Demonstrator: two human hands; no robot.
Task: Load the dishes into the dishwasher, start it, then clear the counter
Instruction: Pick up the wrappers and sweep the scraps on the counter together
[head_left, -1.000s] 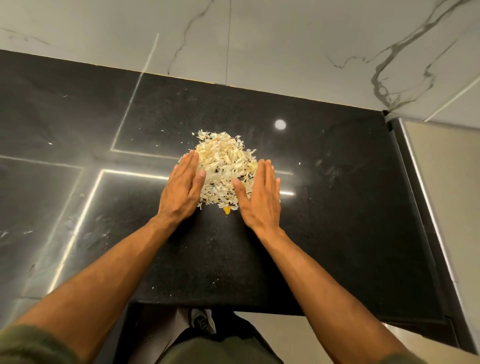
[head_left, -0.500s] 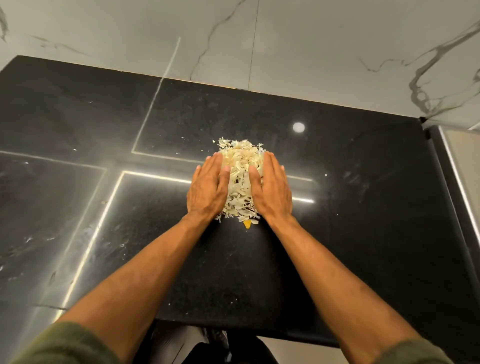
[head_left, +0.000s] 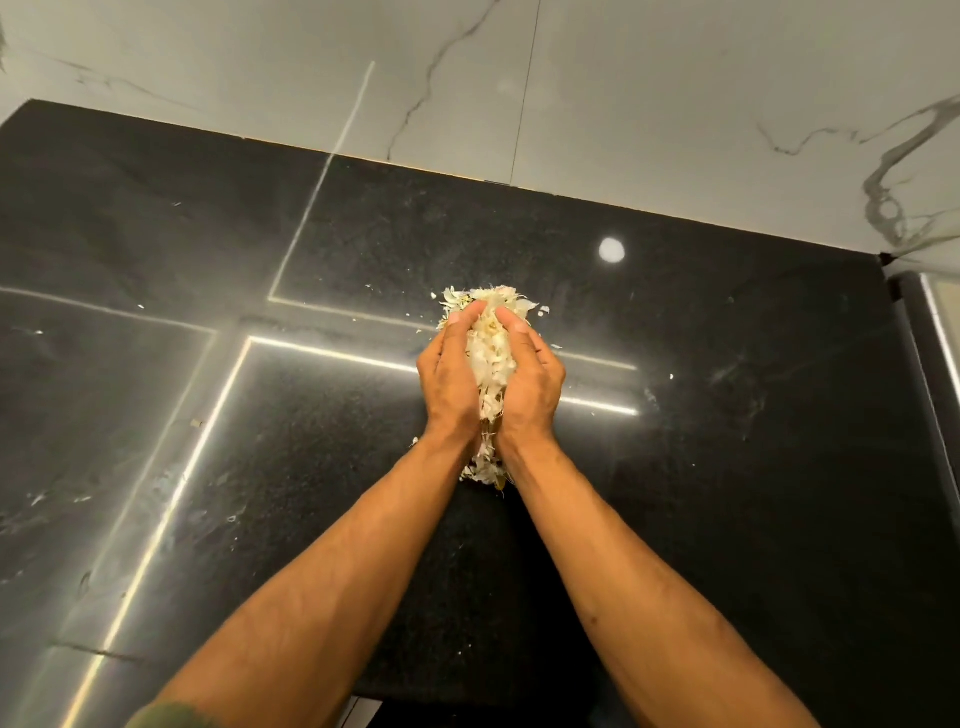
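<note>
Scraps (head_left: 491, 353), a pale heap of peelings, sit on the black table (head_left: 727, 467), and clearing it looks under way but not finished. Well left of the heap stray flecks (head_left: 39, 332) dot the top, the left hand (head_left: 449, 374) curls round its left flank, and the right hand (head_left: 532, 379) clamps the other flank likewise. Right of the heap a few bits (head_left: 671, 376) lie loose, so carrying off and wiping seem left; no dishes or dishwasher show, so that part cannot be judged.
</note>
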